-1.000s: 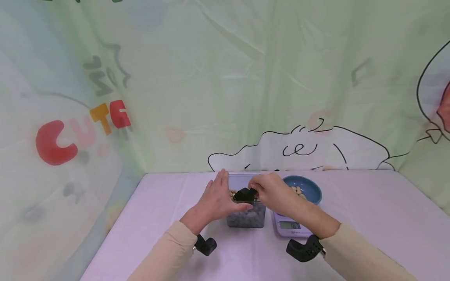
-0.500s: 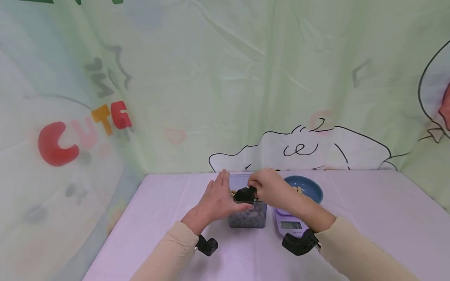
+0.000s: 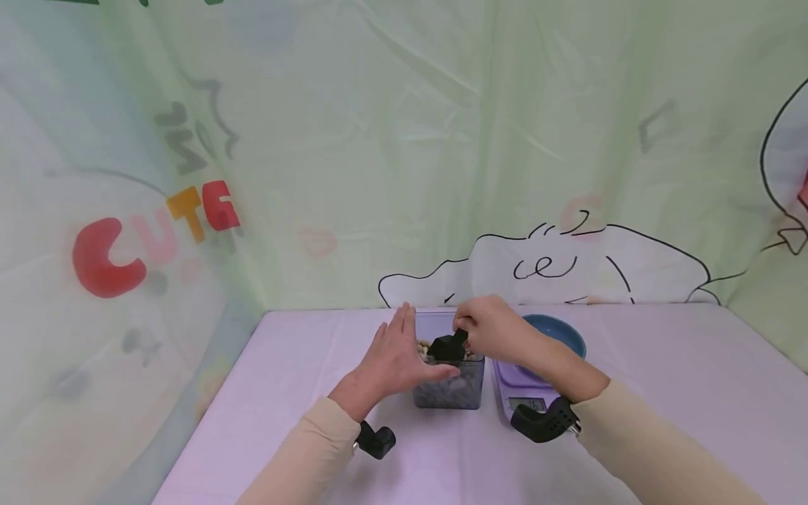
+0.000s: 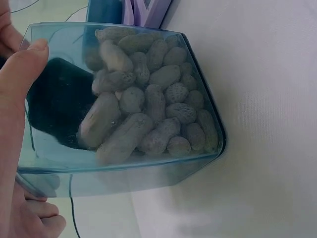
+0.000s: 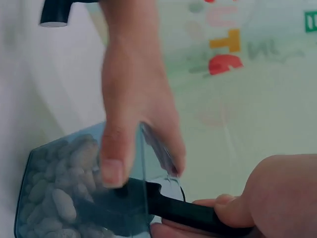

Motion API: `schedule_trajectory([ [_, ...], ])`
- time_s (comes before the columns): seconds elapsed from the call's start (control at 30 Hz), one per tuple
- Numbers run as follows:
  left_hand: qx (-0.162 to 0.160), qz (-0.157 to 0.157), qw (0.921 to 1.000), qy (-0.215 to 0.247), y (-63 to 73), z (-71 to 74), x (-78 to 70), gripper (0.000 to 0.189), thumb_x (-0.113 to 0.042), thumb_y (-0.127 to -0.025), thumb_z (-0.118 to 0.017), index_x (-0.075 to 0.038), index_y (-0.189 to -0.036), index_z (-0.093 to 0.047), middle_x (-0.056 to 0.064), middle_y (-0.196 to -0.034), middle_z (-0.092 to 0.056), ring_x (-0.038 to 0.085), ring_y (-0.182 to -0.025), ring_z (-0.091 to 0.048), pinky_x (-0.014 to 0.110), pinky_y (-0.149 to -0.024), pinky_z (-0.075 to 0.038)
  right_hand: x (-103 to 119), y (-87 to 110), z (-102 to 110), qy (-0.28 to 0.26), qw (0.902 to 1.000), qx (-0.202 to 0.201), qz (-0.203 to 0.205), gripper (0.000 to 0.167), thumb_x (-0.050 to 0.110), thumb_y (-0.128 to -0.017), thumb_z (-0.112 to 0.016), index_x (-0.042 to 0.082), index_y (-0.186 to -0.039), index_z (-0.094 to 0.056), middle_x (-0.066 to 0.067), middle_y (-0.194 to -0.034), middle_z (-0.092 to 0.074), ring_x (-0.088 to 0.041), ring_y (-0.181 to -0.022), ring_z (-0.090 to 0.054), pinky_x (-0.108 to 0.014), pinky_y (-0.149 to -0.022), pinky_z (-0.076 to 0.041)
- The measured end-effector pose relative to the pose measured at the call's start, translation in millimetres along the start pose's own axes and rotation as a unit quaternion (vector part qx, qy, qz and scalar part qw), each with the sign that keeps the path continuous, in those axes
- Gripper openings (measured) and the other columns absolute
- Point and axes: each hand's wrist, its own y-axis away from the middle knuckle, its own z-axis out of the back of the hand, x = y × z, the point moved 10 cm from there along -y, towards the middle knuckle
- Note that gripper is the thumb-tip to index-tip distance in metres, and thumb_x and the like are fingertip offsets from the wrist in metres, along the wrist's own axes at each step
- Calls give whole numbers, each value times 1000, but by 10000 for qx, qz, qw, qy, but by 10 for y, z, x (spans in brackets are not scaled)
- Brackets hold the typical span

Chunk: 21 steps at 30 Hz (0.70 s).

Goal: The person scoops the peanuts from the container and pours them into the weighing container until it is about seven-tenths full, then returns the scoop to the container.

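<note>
My left hand [image 3: 391,358] holds the near left corner of a clear rectangular container [image 3: 448,393], the thumb across its front wall and the fingers along its left side. Peanuts in their shells [image 4: 163,77] fill its lower part. In my right hand [image 3: 499,333] is the handle of a black scoop [image 3: 447,347], pinched between thumb and fingers. The scoop's head sits inside the container among the peanuts, seen through the wall in both wrist views. How much the scoop carries is hidden.
A purple kitchen scale [image 3: 511,375] stands to the right of the container, its display partly covered by the camera on my right wrist. On it is a blue bowl [image 3: 555,330], largely behind my right forearm. A printed curtain hangs behind the table.
My right hand has risen slightly, and the scoop's handle stands steeper. My forearm now hides the pale pieces seen in the bowl before. The left hand keeps its place on the container.
</note>
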Motion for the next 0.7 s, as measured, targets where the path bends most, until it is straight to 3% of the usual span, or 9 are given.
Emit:
schedule_trajectory([
  [0.1,17,-22,10000,-57,2,3,-13,126,-78,-74,-65,1,-157,-13,18,-166,-14,28,-154,-18,51,-123,-20,-184,3,-4,-806,9946,216,-612,24,-4,-98,-47,-8,-97,-71,-19,-95,-72,-19,-67,-71,-29,-62,-59],
  [0.3,-33,-18,9999,-130,9,41,-15,127,-78,-74,-65,2,-157,-13,18,-166,-15,28,-154,-18,52,-123,-21,-228,-11,-22,-1185,9888,371,-832,26,0,-99,-47,-10,-100,-71,-21,-95,-72,-22,-68,-74,-30,-64,-61],
  [0.4,-17,-16,10000,-79,-2,24,-20,127,-79,-74,-65,2,-157,-13,17,-166,-14,27,-154,-16,52,-123,-20,-303,14,-47,-1758,9764,515,-1141,28,1,-101,-45,-13,-105,-68,-24,-99,-72,-24,-73,-75,-33,-68,-62],
  [0.53,47,25,10000,-72,-1,-16,-12,128,-79,-73,-64,2,-158,-13,17,-166,-13,27,-155,-15,52,-124,-19,-422,54,-109,-2697,9488,584,-1540,30,3,-103,-43,-17,-110,-64,-29,-101,-72,-27,-79,-75,-36,-73,-62],
  [0.63,18,38,9999,-113,-1,-11,-3,128,-78,-73,-65,2,-157,-13,17,-166,-13,28,-154,-16,52,-124,-19,-448,46,-163,-2871,9419,487,-1671,29,2,-102,-43,-17,-109,-64,-29,-97,-72,-27,-78,-76,-35,-72,-62],
  [0.7,-29,14,9999,-102,-8,-1,-6,127,-77,-74,-66,3,-157,-13,18,-166,-14,28,-154,-16,52,-123,-20,-441,31,-193,-2797,9438,422,-1712,29,2,-102,-44,-16,-109,-65,-28,-98,-72,-26,-77,-76,-34,-71,-62],
])
